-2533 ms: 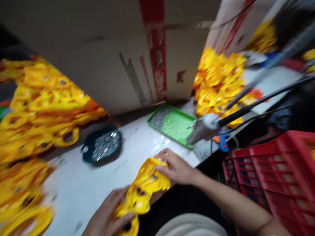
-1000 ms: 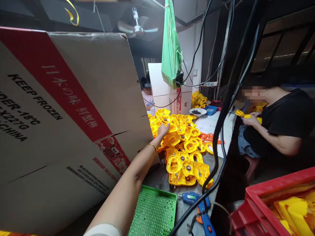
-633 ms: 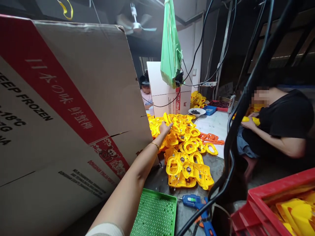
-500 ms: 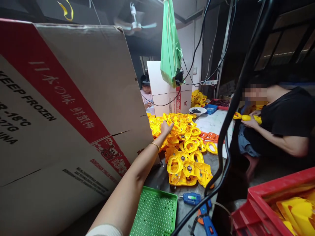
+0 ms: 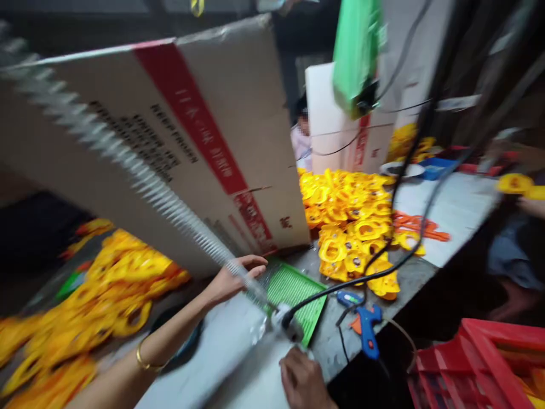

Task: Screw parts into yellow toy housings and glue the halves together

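My left hand (image 5: 233, 278), a gold bracelet on its wrist, is open with fingers stretched out at the left edge of the green perforated tray (image 5: 293, 289). A pale coiled cord (image 5: 170, 207) passes in front of it, down to a blurred fitting (image 5: 289, 325) with a black cable. Below that fitting, over the white work surface (image 5: 242, 355), my right hand (image 5: 303, 379) has its fingers curled; what they hold, if anything, is hidden. Yellow plastic parts (image 5: 349, 199) are piled beyond the tray.
A large cardboard panel (image 5: 264, 142) stands behind the tray. More yellow parts (image 5: 110, 284) lie at left. A blue glue gun (image 5: 368, 324) rests near the table's right edge, beside a red crate (image 5: 481, 352). Black cables (image 5: 419, 227) hang across the view. A co-worker's hand (image 5: 532, 205) shows at right.
My left hand has come back from the yellow pile to the tray. My right hand and the coiled cord have come into view. The view has swung left and down.
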Available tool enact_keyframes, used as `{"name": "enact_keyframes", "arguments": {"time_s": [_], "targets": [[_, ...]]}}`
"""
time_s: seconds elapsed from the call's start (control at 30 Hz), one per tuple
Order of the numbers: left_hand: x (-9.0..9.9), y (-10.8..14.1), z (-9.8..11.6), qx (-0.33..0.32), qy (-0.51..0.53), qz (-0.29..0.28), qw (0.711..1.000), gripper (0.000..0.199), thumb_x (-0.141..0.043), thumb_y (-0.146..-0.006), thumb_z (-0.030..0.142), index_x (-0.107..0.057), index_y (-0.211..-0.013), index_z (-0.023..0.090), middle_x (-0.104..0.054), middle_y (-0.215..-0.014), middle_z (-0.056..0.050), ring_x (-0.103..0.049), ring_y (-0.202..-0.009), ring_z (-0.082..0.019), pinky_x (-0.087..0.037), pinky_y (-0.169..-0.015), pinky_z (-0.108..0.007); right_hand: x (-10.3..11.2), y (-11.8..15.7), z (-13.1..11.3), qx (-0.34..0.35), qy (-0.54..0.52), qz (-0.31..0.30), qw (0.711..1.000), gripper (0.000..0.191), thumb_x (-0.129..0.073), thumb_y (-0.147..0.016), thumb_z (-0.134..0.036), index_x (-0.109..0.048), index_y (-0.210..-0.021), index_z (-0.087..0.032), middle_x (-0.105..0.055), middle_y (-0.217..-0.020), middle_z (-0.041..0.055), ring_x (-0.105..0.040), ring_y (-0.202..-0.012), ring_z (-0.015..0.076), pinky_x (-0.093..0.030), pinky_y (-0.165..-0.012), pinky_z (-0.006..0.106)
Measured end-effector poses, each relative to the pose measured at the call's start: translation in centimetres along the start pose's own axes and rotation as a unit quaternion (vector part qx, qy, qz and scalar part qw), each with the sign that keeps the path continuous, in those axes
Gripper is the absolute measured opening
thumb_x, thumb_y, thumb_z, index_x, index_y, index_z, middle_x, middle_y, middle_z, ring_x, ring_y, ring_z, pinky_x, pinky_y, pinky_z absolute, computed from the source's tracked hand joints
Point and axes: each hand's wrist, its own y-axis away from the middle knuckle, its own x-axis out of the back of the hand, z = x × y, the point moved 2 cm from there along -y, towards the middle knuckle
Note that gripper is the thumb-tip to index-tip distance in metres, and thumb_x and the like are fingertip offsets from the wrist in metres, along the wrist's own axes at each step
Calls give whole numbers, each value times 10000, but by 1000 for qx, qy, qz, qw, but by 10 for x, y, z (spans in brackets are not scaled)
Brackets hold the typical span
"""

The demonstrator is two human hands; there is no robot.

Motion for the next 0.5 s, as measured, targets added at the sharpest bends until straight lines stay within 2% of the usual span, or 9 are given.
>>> {"name": "enact_keyframes", "arguments": {"time_s": [0.03, 0.07, 0.1, 0.17, 0.23, 0.3, 0.4, 0.5], "targets": [[13, 35, -21, 43, 10, 45, 998, 428, -599, -777, 569, -702, -988, 210, -681, -752, -32, -495, -457, -107, -397, -423, -225, 0, 5, 2, 31, 3, 35, 999, 266, -413, -957, -218, -636, -819, -174, -664, -765, 46, -641, -734, 143, -537, -647, 267], [24, 71, -42, 85, 15, 98, 991, 436, -609, -758, 571, -707, -970, 202, -674, -727, -31, -477, -448, -101, -389, -419, -221, 0, 9, 3, 46, 13, 58, 997, 282, -401, -944, -177, -630, -779, -179, -656, -710, 40, -641, -697, 142, -524, -624, 256], [34, 109, -63, 128, 15, 159, 979, 449, -614, -741, 572, -707, -963, 194, -669, -714, -30, -463, -441, -96, -384, -417, -217, 0, 13, 5, 59, 25, 65, 996, 258, -419, -931, -170, -638, -795, -187, -669, -713, 36, -650, -703, 146, -527, -651, 261], [47, 190, -103, 212, -6, 276, 938, 468, -601, -726, 582, -707, -938, 178, -669, -719, -36, -464, -450, -93, -396, -428, -214, -2, 17, 10, 65, -2, 34, 997, 208, -451, -926, -177, -655, -889, -169, -706, -804, 73, -667, -776, 173, -518, -693, 282], [49, 270, -136, 287, -25, 349, 892, 485, -594, -712, 594, -702, -902, 161, -679, -752, -49, -482, -471, -99, -419, -444, -221, -3, 16, 16, 74, 29, 34, 996, 178, -504, -914, -214, -671, -938, -153, -724, -842, 77, -672, -771, 171, -504, -711, 272], [43, 338, -160, 337, -42, 392, 855, 491, -583, -709, 599, -695, -871, 150, -687, -774, -61, -518, -509, -118, -450, -474, -238, -5, 16, 21, 70, 59, 23, 996, 208, -511, -914, -252, -687, -953, -150, -734, -844, 74, -671, -746, 170, -488, -702, 266], [34, 405, -185, 372, -86, 432, 817, 417, -547, -768, 533, -692, -865, 155, -704, -827, -73, -602, -647, -165, -515, -623, -285, -4, 20, 27, 64, 112, 25, 991, 247, -527, -898, -299, -709, -954, -142, -748, -851, 74, -675, -724, 181, -471, -658, 264], [34, 436, -205, 391, -145, 455, 787, 286, -534, -832, 401, -696, -909, 178, -705, -967, -84, -631, -877, -211, -499, -864, -342, -3, 25, 34, 31, 158, 35, 986, 316, -517, -881, -349, -723, -983, -132, -746, -866, 104, -669, -710, 228, -450, -613, 302]]}}
